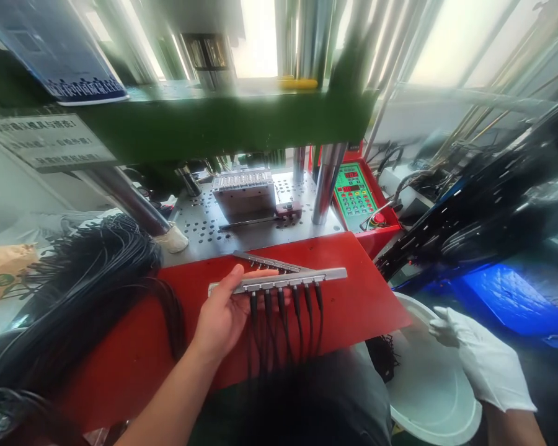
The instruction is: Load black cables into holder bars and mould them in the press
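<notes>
My bare left hand [223, 316] is wrapped round the left end of a long metal mould bar [297, 279], held tilted slightly above the red board. Several black cables [283, 316] hang in a row from its underside, their plug ends at the bar. Behind it, a second narrow metal bar [265, 260] lies on the board, partly covered by the first. To the right, my right hand [474, 347], in a white glove, is over the rim of a white bucket [437, 396]. Its fingers are curled together, and whatever they hold, if anything, cannot be made out.
A green press with steel columns [328, 186] stands ahead, a metal block [244, 192] on its perforated plate. A red control box [358, 192] is at its right. Bundled black cables [97, 279] cover the left side. Dark pieces [384, 356] lie in the bucket; a blue bin [516, 303] is beyond.
</notes>
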A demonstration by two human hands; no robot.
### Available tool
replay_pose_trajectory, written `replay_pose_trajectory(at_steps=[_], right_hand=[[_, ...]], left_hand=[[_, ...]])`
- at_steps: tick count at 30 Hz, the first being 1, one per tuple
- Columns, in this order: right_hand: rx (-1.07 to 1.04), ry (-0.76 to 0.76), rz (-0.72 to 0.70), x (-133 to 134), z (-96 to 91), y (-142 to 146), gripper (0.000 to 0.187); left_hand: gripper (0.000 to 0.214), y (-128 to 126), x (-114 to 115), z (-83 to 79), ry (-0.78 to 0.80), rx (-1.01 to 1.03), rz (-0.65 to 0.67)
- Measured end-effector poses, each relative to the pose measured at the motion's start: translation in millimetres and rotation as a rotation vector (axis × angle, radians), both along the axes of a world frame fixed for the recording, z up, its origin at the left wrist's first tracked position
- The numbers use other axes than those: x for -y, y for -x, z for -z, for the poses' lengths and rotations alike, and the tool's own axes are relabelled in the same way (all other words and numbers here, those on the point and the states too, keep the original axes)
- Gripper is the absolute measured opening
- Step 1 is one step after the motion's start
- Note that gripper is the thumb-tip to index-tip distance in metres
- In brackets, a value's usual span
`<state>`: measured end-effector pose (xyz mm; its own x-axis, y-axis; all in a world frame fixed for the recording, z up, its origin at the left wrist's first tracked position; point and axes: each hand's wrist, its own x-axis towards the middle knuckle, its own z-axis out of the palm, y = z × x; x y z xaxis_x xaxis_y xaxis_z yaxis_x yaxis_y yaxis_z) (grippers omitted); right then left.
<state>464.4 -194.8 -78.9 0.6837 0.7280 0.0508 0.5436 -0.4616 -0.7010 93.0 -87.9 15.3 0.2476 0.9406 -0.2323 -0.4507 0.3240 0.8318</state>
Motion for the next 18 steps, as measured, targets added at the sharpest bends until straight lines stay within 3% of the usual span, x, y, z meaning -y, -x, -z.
replay_pose_trajectory(at_steps=[2, 5, 8, 10, 12, 14, 18], right_hand=[[-0.074, -0.071, -0.069, -11.6, -38.5, 37.6, 0.04], [-0.042, -0.166, -0.512, -32.7, -79.1, 88.2, 0.042], [-0.166, 0.077, -0.99, -51.1, -94.9, 122.0, 0.039], [-0.314, 0.249, -1.132, -58.5, -96.0, 135.6, 0.041], [-0.418, 0.285, -1.087, -63.0, -94.1, 145.0, 0.048], [-0.48, 0.215, -0.933, -67.1, -91.9, 152.5, 0.048], [-0.716, 0.044, -0.632, -78.9, -86.8, 167.0, 0.045]], left_hand=[[0.047, -4.0, 1.4, 0.4, -0.01, -0.027, 0.078], [0.046, -12.0, 3.7, -2.1, -0.017, -0.075, 0.226], [0.05, -16.4, 5.0, -10.0, -0.012, -0.177, 0.293], [0.05, -13.9, 5.7, -16.5, -0.018, -0.253, 0.261], [0.047, -8.0, 7.9, -21.3, -0.029, -0.294, 0.234], [0.044, -3.1, 13.5, -21.6, -0.017, -0.312, 0.252], [0.043, -11.4, 32.1, -7.8, 0.056, -0.326, 0.266]])
